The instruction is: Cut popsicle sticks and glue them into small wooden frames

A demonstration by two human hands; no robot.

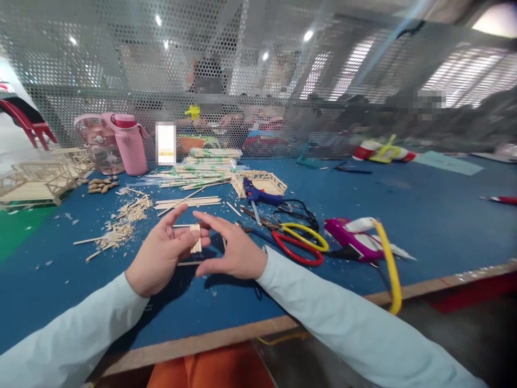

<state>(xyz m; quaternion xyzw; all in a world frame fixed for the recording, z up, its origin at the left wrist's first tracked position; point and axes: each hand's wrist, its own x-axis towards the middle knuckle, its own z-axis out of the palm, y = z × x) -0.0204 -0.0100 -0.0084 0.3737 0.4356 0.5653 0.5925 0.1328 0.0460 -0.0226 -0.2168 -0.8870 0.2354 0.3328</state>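
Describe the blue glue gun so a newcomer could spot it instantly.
On the blue tabletop, look beyond the right hand for the shallow wooden-stick frame. The glue gun lies at its near side. Its dark blue body sets it apart from the purple tool farther right and the red-and-yellow-handled scissors.

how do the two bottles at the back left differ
The left bottle is see-through, while the right bottle is solid pink. The left bottle looks broader; the right bottle is slimmer. A large pink loop stands out at the top of the left bottle, while the right bottle has a deeper pink lid. Both stand upright, close together, on the blue table.
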